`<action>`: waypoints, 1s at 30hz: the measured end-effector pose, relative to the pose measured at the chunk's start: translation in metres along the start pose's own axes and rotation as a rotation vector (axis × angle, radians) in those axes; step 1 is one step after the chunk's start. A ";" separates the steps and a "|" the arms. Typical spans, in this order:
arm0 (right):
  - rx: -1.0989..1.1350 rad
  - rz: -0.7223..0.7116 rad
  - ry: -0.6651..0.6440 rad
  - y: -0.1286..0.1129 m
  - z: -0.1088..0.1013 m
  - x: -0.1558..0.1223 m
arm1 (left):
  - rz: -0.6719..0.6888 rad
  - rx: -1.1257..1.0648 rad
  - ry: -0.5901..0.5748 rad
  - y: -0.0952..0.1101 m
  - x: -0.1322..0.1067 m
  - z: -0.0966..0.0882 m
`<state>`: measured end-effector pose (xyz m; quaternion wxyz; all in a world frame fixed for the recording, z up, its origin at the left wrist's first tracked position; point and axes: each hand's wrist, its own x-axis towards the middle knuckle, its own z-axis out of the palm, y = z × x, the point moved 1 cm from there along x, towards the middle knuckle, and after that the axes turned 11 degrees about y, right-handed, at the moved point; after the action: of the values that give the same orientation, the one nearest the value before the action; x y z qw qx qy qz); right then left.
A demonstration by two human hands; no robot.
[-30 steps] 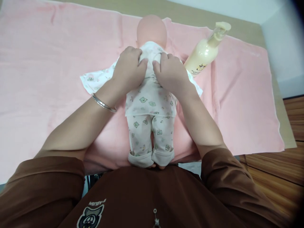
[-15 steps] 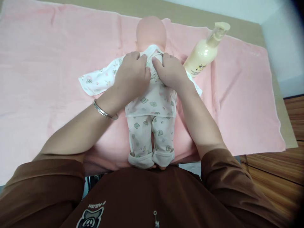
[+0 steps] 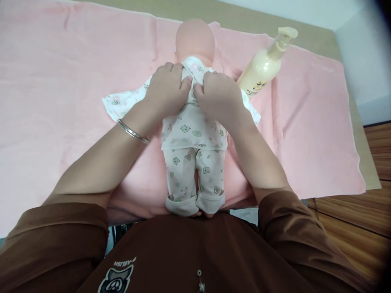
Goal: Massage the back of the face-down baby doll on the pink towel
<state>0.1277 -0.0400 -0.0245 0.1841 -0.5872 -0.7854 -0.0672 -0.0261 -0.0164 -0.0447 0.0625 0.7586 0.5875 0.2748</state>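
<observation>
A baby doll [image 3: 194, 38] lies face down on a pink towel [image 3: 61, 81], its bald head away from me. It wears a white printed top [image 3: 194, 130] and matching trousers [image 3: 194, 175]. My left hand [image 3: 165, 91] rests on the doll's left shoulder, fingers curled and thumb pinching the fabric at the upper back. My right hand [image 3: 218, 97] lies on the right shoulder and pinches the same fold of cloth. The thumbs nearly touch at the middle of the back. A silver bangle [image 3: 133, 132] sits on my left wrist.
A cream pump bottle [image 3: 264, 65] lies tilted on the towel just right of the doll's shoulder, close to my right hand. The table's wooden edge [image 3: 365, 154] runs along the right, with wooden floor beyond. My brown sleeves and shirt fill the bottom.
Both hands have shifted slightly up and down along the doll's upper back, bunching the top's fabric between the thumbs. The doll and the bottle stay in place.
</observation>
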 end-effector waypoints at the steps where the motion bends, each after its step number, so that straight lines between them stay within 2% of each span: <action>1: 0.021 0.011 -0.003 0.005 0.003 0.004 | 0.028 0.031 0.027 0.004 -0.004 -0.002; 3: 0.074 0.026 -0.005 0.015 0.007 0.012 | 0.072 0.049 0.048 0.012 -0.012 -0.007; 8: 0.192 0.093 -0.058 0.033 0.018 0.021 | 0.083 -0.040 0.021 0.024 -0.021 -0.013; 11: 0.137 0.089 -0.056 0.030 0.021 0.019 | 0.081 -0.031 0.078 0.020 -0.015 -0.008; 14: 0.065 0.065 -0.028 0.016 0.015 0.012 | 0.027 -0.056 0.110 0.008 -0.004 0.000; 20: -0.067 -0.009 0.006 -0.012 -0.004 -0.006 | -0.069 -0.124 0.015 -0.012 0.010 0.010; 25: -0.013 0.006 -0.003 -0.001 0.003 0.003 | -0.102 -0.109 0.033 -0.009 0.006 0.011; 30: 0.070 0.070 -0.055 0.016 0.015 0.016 | -0.069 -0.058 0.030 -0.005 0.005 0.012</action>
<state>0.1361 -0.0159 -0.0338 0.1851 -0.6092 -0.7709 -0.0171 -0.0234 -0.0079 -0.0557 0.0852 0.7315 0.6061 0.3006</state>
